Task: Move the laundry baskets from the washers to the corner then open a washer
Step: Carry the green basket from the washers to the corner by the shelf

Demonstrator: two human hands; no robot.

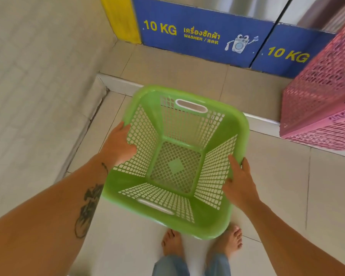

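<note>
I hold the green basket [175, 162] in both hands, mouth up, above the floor [287, 196] and over my bare feet [201, 244]. My left hand [118, 144] is closed over the left rim, thumb inside against the mesh wall; my right hand [240, 186] is closed over the right rim, thumb also inside. The basket is empty, with a slot handle on its far wall and another on the near one.

Ahead, the washers stand on a raised tiled step [177, 74]. Each has a blue panel at its base. The left panel [199, 32] reads "10 KG" in yellow, then a line of Thai script, then "WASHER /" with small Chinese characters, beside a cartoon washing machine with eyes. The right panel [287, 52] also reads "10 KG". A yellow strip [121, 18] borders the left panel.

A pink basket [323, 96] lies tipped at the right, resting on the step edge; dark writing on its rim is unreadable. A pale tiled wall [38, 76] runs along my left, meeting the step in a corner.
</note>
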